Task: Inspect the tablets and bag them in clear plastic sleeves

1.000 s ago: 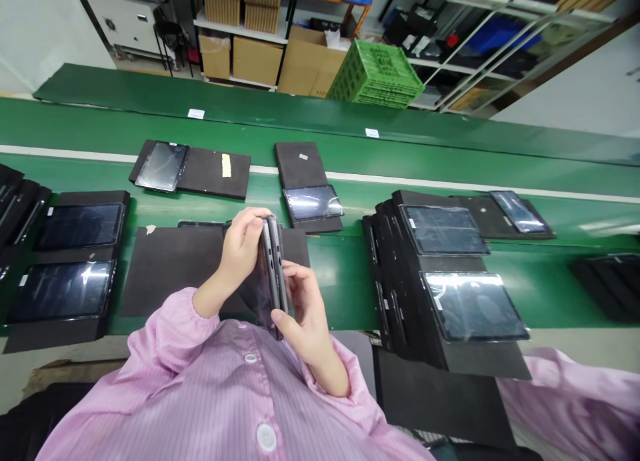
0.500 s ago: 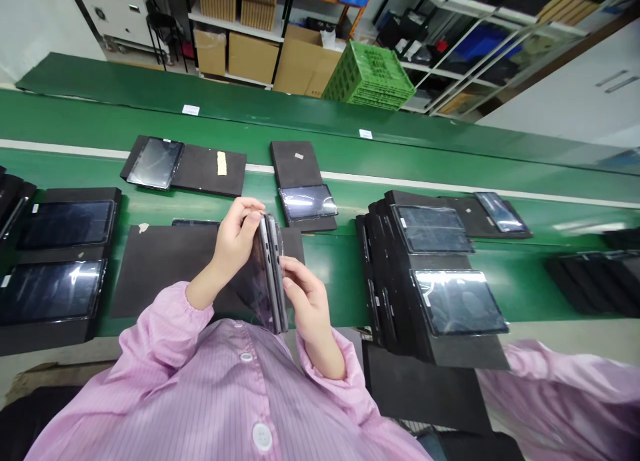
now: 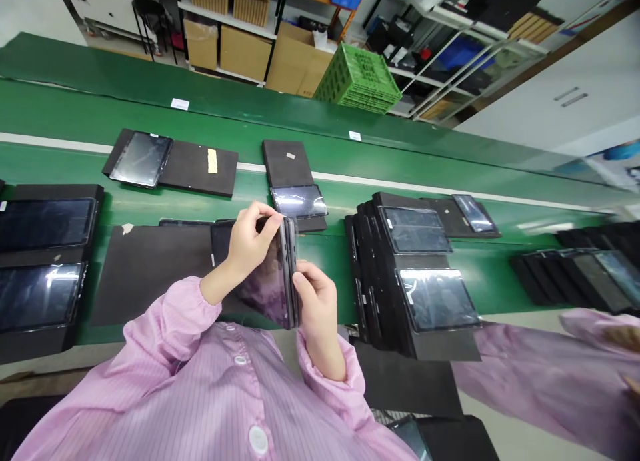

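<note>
Two tablets are held on edge, close against each other, above the front of the green bench. The dark glossy screen of the left tablet (image 3: 267, 284) faces left and up; of the other tablet (image 3: 293, 241), mostly the grey rim shows. My left hand (image 3: 253, 241) pinches the far upper corner, thumb and fingers closed. My right hand (image 3: 319, 304) grips the right side of the pair, with the fingertips partly hidden. Below my left forearm lies a black foam sheet (image 3: 150, 267). A dark tablet (image 3: 223, 237) shows partly behind my left hand.
Foam pads with tablets (image 3: 47, 224) lie at left. A tall stack of black foam trays (image 3: 375, 274) bearing tablets (image 3: 440, 299) stands at right. Farther back are another tablet (image 3: 141, 159) and a tablet on foam (image 3: 299, 201). A co-worker's sleeve (image 3: 525, 361) reaches in at right.
The held tablets have tilted, so more of the left screen shows. My view has swung right. A co-worker's hands have come into sight at the right edge.
</note>
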A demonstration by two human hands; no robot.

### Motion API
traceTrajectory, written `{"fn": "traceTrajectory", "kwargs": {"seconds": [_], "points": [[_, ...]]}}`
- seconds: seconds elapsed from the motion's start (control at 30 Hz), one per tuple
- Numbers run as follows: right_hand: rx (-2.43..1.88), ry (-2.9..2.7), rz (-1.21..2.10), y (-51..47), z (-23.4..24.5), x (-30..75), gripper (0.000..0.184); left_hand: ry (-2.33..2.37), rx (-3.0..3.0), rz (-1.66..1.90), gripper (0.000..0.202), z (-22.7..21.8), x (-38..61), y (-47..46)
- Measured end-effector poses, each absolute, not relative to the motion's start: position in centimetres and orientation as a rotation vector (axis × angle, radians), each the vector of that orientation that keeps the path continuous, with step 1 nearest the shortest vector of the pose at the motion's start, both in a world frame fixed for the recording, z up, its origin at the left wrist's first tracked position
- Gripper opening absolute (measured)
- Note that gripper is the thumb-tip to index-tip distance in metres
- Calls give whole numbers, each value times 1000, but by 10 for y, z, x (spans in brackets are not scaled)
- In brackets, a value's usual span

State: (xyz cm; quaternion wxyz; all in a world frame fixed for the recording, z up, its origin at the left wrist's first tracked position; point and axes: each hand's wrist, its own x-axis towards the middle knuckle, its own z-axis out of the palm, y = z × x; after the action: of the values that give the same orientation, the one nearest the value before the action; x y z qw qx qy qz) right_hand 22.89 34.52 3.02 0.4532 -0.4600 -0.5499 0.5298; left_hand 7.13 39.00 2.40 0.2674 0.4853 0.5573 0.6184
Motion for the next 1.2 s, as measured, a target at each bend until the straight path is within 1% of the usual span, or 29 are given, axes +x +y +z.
{"fn": "traceTrajectory", "kwargs": {"seconds": [0.2,0.3,0.4,0.57,0.73,0.87,1.0,1.2], "points": [[-1049,-1477,1248,346,50,218,17,1487,1290,1716,36,22,64,382],[-1002,-1504,1211,339,54,213,13,1441,1286,1742,37,23,61,373],[-942,-1532,1222,332,54,209,10,1327,1314,1778,35,25,59,360],[-925,-1629,1229,323,57,204,16,1202,1359,1889,30,34,59,343],[-882,-1718,1183,319,63,201,12,1170,1361,2026,29,45,56,340],[-859,-1744,1157,317,67,197,18,1192,1355,2049,29,46,52,338],[-860,-1741,1144,314,70,192,19,1140,1340,2059,28,45,49,336],[-867,-1779,1044,309,72,183,23,1088,1314,1992,31,46,42,335]]}}
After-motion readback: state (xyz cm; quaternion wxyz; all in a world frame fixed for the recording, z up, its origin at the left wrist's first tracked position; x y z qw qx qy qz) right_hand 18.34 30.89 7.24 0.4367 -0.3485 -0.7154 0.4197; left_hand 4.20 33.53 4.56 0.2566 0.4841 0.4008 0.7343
